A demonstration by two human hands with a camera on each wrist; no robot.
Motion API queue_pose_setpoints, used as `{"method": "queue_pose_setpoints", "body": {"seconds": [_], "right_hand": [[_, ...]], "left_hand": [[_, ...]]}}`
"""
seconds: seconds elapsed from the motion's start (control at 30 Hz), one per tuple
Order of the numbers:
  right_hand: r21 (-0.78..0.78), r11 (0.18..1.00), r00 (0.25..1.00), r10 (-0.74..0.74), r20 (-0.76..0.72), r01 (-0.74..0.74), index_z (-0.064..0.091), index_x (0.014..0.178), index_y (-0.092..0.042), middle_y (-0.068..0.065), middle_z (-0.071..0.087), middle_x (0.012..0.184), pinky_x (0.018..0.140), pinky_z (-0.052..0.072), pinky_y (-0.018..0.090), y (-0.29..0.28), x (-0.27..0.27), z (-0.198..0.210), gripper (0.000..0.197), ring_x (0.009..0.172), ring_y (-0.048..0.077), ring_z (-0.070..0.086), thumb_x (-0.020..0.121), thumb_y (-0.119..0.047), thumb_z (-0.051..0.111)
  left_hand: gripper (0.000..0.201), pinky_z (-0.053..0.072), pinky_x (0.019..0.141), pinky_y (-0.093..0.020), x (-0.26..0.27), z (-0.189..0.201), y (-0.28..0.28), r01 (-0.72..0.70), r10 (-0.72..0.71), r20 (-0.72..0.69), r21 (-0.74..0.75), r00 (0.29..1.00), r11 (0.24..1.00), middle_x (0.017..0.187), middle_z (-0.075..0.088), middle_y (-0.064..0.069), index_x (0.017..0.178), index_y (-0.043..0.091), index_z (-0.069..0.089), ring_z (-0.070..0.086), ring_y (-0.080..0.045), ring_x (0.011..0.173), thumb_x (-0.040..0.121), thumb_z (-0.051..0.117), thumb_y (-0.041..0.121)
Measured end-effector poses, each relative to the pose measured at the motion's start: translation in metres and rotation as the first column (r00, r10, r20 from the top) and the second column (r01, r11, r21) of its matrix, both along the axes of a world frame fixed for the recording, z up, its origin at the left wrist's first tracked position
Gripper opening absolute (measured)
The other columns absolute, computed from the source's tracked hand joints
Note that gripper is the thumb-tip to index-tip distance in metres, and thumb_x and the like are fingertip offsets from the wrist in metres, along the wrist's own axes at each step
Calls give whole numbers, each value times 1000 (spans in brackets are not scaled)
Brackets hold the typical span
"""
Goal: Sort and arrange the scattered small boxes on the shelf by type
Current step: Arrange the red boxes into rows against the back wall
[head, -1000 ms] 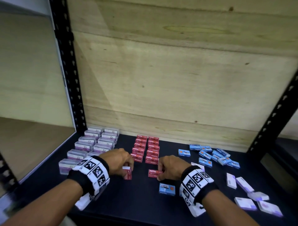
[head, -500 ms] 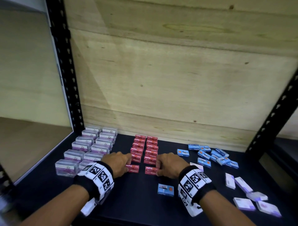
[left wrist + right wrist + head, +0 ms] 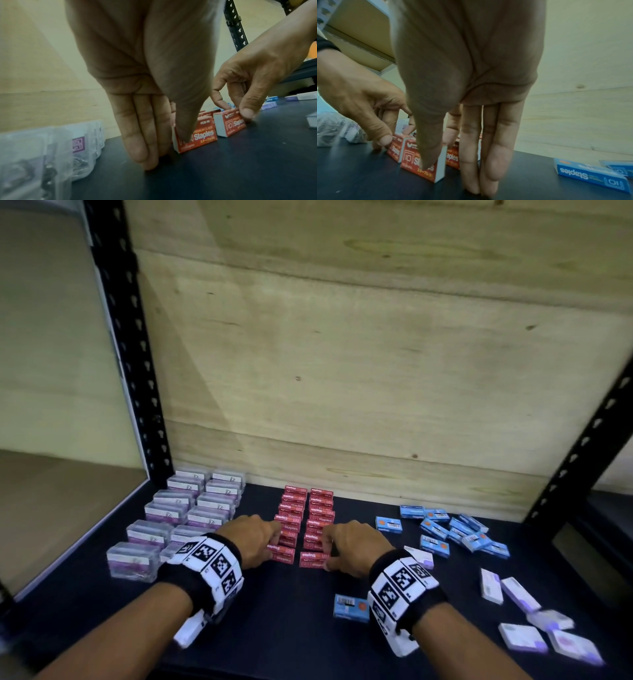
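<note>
Head view showed a dark shelf (image 3: 291, 628) backed by pale wood. Two neat columns of red staple boxes (image 3: 305, 515) ran from far to near at the middle. The left hand (image 3: 251, 539) pinched the nearest box of the left column (image 3: 281, 553), thumb on its near face and other fingers pointing down beside it. The right hand (image 3: 352, 546) pinched the nearest box of the right column (image 3: 312, 559) the same way. Both boxes stood on the shelf, directly under the fingertips. Clear boxes with purple labels (image 3: 178, 515) sat in rows at far left. Blue staple boxes (image 3: 452, 530) lay scattered at right, one blue box (image 3: 351, 606) near the right wrist. White and purple boxes (image 3: 534, 621) lay loose at near right.
</note>
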State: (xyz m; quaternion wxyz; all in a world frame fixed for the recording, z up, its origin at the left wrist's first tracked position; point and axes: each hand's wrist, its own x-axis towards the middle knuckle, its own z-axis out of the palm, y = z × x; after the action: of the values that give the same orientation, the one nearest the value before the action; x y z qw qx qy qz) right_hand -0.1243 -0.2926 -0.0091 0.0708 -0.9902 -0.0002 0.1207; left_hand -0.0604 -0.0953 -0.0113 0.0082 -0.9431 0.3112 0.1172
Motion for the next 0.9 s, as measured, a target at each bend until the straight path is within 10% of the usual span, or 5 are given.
{"method": "queue_pose_setpoints", "body": {"seconds": [0.9], "right_hand": [[61,998,999,-10,-34,12,56,104,-27,-2,63,107,85,51,35,-6,3,-1,30,97,21,61,83,-37,75]], "left_hand": [[33,51,85,-34,3,-1,-1,-14,15,-4,73,1000,997,110,61,-3,119,20,46,61,-21,99,92,59,35]]}}
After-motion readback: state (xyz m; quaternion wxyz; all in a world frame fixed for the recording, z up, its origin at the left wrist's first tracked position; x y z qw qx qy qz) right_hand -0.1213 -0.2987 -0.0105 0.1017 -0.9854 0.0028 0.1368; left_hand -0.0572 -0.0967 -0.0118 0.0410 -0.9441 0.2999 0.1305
